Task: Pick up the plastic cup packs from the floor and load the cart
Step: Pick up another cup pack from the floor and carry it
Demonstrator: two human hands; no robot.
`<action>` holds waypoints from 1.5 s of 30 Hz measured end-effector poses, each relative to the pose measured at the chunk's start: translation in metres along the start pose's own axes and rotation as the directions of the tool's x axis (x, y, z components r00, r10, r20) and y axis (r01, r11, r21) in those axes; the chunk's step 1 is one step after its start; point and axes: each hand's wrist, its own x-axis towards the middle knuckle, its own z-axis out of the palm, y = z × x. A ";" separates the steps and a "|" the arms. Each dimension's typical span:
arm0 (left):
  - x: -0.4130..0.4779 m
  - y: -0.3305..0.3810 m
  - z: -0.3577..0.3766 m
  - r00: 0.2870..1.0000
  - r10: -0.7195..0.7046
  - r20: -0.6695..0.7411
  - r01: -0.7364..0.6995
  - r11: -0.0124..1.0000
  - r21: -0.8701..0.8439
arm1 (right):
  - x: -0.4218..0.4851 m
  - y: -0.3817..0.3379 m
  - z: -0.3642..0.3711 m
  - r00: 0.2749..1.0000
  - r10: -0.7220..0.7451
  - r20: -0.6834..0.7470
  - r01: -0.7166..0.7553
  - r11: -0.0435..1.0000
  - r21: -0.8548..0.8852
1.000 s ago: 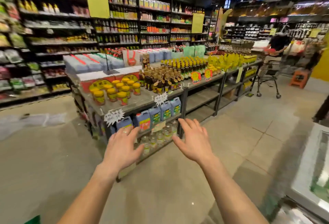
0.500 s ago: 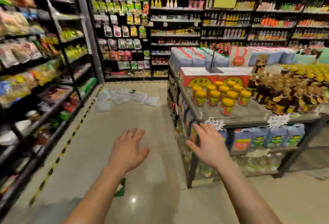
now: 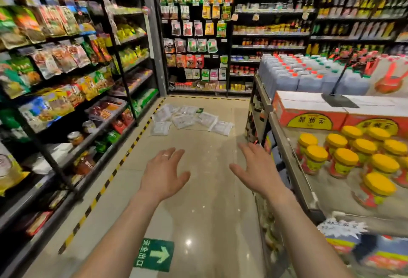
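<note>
**A:** Which step is this?

**B:** The approach, I'd say; nothing is picked up yet. A shelf rack (image 3: 122, 74) of snack bags stands off to the left of the left hand (image 3: 163, 174). That hand is held out above the floor (image 3: 205, 200), fingers straight and spread, holding and touching nothing.

**A:** And the cup packs?

**B:** The cup packs (image 3: 187, 119) lie scattered on the floor well ahead of both hands, far beyond the fingertips.

**A:** The right hand?

**B:** The right hand (image 3: 254, 171) is just as wide and empty. Its fingertips are near the display table (image 3: 293, 167) on its right, where yellow-lidded jars (image 3: 344, 160) stand. They seem not to touch it.

**A:** Next?

**B:** Walk closer, bend down and grip one pack. No cart is in view, so it must be found before loading.
</note>
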 end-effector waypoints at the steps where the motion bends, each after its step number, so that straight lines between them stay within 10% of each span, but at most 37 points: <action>1: 0.020 -0.003 0.006 1.000 0.002 0.009 -0.002 1.000 -0.017 | 0.020 0.003 0.005 1.000 -0.004 0.005 0.004 1.000 0.000; 23: 0.557 -0.137 0.102 0.979 0.185 0.088 -0.179 0.981 -0.079 | 0.518 0.024 0.122 0.988 0.157 0.006 -0.157 0.986 -0.064; 45: 1.065 -0.087 0.231 0.974 0.144 0.173 -0.127 0.986 -0.107 | 1.007 0.247 0.209 0.985 0.166 0.052 -0.166 0.986 -0.012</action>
